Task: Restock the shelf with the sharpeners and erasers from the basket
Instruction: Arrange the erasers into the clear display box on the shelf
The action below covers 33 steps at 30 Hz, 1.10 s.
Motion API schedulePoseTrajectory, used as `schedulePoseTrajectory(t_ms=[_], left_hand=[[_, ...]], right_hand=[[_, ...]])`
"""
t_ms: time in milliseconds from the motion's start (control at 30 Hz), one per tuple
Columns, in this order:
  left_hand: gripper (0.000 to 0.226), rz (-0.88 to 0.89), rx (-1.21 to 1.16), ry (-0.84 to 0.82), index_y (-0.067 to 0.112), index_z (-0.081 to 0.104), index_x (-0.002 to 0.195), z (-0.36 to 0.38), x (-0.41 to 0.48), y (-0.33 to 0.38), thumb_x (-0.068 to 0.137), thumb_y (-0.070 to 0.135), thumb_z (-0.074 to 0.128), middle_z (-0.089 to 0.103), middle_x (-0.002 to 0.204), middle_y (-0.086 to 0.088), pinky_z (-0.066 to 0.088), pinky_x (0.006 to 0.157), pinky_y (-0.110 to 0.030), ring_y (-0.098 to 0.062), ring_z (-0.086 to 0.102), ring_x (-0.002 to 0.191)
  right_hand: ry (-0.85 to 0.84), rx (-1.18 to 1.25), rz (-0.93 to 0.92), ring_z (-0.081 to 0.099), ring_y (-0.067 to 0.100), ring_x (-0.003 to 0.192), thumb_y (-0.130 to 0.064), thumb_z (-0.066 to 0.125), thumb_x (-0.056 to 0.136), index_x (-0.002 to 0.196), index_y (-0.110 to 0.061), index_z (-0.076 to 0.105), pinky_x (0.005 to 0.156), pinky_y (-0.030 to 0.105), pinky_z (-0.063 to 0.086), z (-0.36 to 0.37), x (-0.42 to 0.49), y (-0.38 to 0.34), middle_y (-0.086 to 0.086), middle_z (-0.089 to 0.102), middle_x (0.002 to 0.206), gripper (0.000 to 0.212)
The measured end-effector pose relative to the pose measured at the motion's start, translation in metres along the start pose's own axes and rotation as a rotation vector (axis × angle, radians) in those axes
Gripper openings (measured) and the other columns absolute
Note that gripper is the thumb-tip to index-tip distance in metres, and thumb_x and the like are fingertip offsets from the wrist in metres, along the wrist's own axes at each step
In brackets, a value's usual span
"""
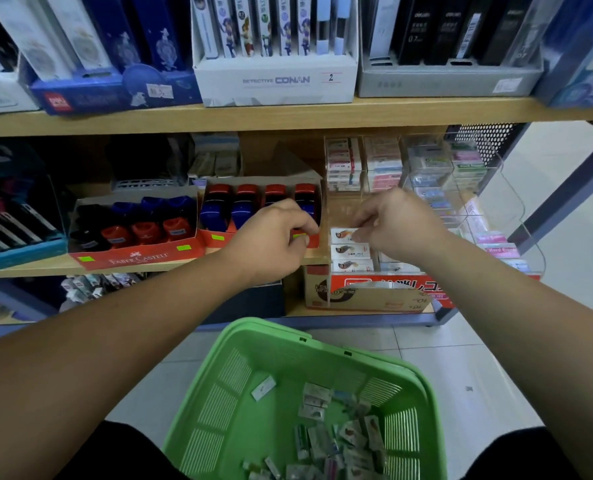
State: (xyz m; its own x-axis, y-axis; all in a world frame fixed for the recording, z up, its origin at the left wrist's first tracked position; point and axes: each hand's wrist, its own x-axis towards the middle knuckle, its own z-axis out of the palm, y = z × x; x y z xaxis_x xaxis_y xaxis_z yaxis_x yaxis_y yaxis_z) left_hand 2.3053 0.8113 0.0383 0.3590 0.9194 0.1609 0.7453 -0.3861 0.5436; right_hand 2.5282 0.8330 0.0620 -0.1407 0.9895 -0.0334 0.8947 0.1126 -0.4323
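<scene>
Over basket (281, 332), right hand (395, 223) pinches eraser (343, 234), left hand (271, 233) grips sharpener box (209, 237).

Left grip (274, 233) curled over the front right corner of the red sharpener tray (207, 239). Blue-and-red sharpeners (245, 206) stood in it on the middle shelf (317, 260). Right grip (397, 225) pinched a white eraser (344, 234) at its right end, at the back of a row of matching erasers (352, 258) in a clear display bin (516, 209). Green basket (219, 393) sat on the floor tiles (461, 358) between both forearms. Loose wrapped erasers (340, 434) were piled in its near part.
</scene>
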Motion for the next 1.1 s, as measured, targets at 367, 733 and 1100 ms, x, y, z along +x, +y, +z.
schedulePoseTrajectory(t_ms=[367,733,1100], left_hand=[[0.024,-0.070,0.023,-0.122,0.024,0.072,0.122,-0.009,-0.021,-0.002,0.101,0.020,0.063,0.054,0.111,0.016,0.040,0.074,-0.012,0.001,0.054,0.089],[0.016,-0.283,-0.052,-0.335,0.021,0.075,0.110,0.044,-0.109,0.012,0.097,0.024,0.068,0.069,0.096,0.011,0.056,0.080,-0.031,-0.009,0.066,0.088],[0.047,-0.711,-0.094,-0.713,0.016,0.062,0.138,0.181,-0.255,-0.047,0.095,0.033,0.070,0.064,0.137,-0.008,0.050,0.103,-0.034,-0.024,0.062,0.117]], right_hand=[[0.012,-0.410,-0.109,0.041,0.033,0.135,-0.050,0.057,0.101,0.132,-0.036,0.068,0.112,0.051,0.041,0.008,-0.018,0.000,0.009,0.041,0.134,0.036],[-0.419,-0.149,-0.310,0.067,0.012,0.088,-0.067,0.056,0.095,0.107,-0.033,0.076,0.080,0.036,0.058,0.036,-0.140,-0.001,-0.010,0.074,0.096,0.041],[-0.907,-0.180,0.013,0.029,0.041,0.152,-0.075,0.069,0.081,0.157,-0.036,0.038,0.124,0.060,0.028,0.235,-0.218,0.068,0.015,0.032,0.166,0.091]])
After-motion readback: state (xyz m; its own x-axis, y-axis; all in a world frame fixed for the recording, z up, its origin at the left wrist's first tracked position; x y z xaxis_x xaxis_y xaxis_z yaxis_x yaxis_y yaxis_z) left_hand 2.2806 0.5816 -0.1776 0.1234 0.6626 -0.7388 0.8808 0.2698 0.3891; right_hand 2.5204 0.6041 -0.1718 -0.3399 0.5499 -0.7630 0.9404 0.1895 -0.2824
